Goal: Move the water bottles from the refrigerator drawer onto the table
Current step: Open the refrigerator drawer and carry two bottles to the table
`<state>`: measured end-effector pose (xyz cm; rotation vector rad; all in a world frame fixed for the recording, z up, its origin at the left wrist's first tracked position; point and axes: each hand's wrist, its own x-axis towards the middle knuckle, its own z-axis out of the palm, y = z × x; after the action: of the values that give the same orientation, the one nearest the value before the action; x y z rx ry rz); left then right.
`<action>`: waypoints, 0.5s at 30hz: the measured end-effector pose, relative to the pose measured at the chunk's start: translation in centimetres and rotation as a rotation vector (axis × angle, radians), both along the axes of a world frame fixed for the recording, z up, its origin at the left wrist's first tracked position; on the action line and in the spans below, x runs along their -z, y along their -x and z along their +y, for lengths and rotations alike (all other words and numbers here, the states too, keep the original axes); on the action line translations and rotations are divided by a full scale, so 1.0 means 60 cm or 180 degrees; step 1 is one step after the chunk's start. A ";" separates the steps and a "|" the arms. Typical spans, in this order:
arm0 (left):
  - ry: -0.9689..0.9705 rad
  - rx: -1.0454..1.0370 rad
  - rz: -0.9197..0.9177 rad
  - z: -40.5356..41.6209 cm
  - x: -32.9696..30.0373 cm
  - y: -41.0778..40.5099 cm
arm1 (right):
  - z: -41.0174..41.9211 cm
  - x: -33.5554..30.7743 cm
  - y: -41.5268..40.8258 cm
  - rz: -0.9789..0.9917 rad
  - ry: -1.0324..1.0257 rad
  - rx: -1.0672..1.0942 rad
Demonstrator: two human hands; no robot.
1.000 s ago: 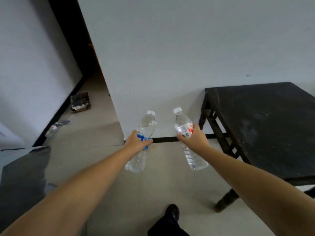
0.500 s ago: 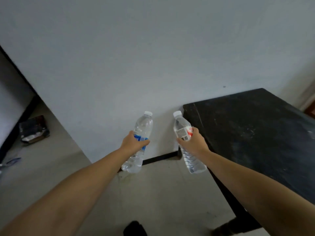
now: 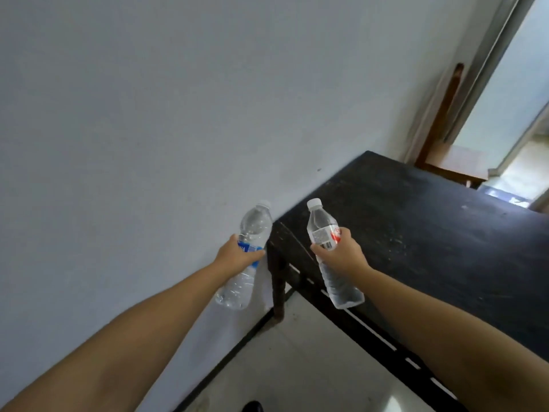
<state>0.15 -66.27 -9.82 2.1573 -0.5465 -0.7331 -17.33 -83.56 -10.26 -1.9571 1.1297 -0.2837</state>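
My left hand (image 3: 237, 255) grips a clear water bottle with a blue label (image 3: 252, 224) around its middle, held in the air just left of the table's near corner. My right hand (image 3: 341, 255) grips a second clear bottle with a red and white label (image 3: 322, 228), tilted, its upper part over the corner of the black table (image 3: 430, 233) and its base hanging in front of the table's edge. Both bottles have white caps. The refrigerator drawer is out of view.
The worn black wooden table stands against a white wall (image 3: 148, 114). One table leg (image 3: 277, 289) drops to the pale floor (image 3: 297, 367). A brown wooden frame (image 3: 439, 114) and a bright doorway (image 3: 511, 99) lie beyond the table at right.
The view has swung right and closer to the table. Both hands, still holding their bottles, now sit at the table's near corner; the right bottle has come over the tabletop.
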 end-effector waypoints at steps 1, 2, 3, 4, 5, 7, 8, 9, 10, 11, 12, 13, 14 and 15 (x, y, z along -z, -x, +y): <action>-0.0021 0.0159 -0.0024 -0.032 -0.006 -0.033 | -0.016 -0.007 -0.016 -0.0034 -0.0007 0.0181; -0.0056 0.0302 -0.0069 -0.057 -0.009 -0.054 | -0.026 -0.011 -0.024 -0.0068 -0.0049 0.0321; -0.0059 0.0383 -0.0085 -0.078 -0.011 -0.070 | -0.035 -0.013 -0.029 -0.0106 -0.0084 0.0420; -0.0079 0.0493 -0.0075 -0.105 -0.011 -0.085 | -0.047 -0.013 -0.033 -0.0135 -0.0132 0.0558; -0.0087 0.0606 -0.0061 -0.137 -0.007 -0.096 | -0.061 -0.010 -0.034 -0.0131 -0.0154 0.0720; -0.0082 0.0743 -0.0042 -0.183 0.003 -0.104 | -0.077 -0.005 -0.029 -0.0076 -0.0175 0.0905; -0.0092 0.0856 -0.0012 -0.212 0.010 -0.106 | -0.090 0.000 -0.026 -0.0031 -0.0207 0.0986; -0.0110 0.0948 0.0021 -0.233 0.017 -0.106 | -0.102 0.006 -0.021 0.0012 -0.0234 0.1039; -0.0145 0.1051 0.0024 -0.257 0.024 -0.105 | -0.115 0.012 -0.016 0.0071 -0.0229 0.1113; -0.0165 0.1169 0.0033 -0.288 0.033 -0.106 | -0.133 0.018 -0.012 0.0126 -0.0213 0.1195; -0.0202 0.1267 0.0041 -0.304 0.038 -0.104 | -0.144 0.023 -0.008 0.0182 -0.0202 0.1235; -0.0236 0.1385 0.0077 -0.337 0.045 -0.105 | -0.171 0.030 -0.005 0.0195 -0.0204 0.1308; -0.0273 0.1485 0.0085 -0.364 0.049 -0.106 | -0.194 0.034 -0.003 0.0203 -0.0208 0.1363; -0.0272 0.1592 0.0102 -0.398 0.050 -0.108 | -0.224 0.037 -0.003 0.0191 -0.0196 0.1413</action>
<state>6.62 -90.17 -12.84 2.0987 -1.0753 -1.0703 -17.12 -96.99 -12.47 -1.6543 1.5898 -0.4198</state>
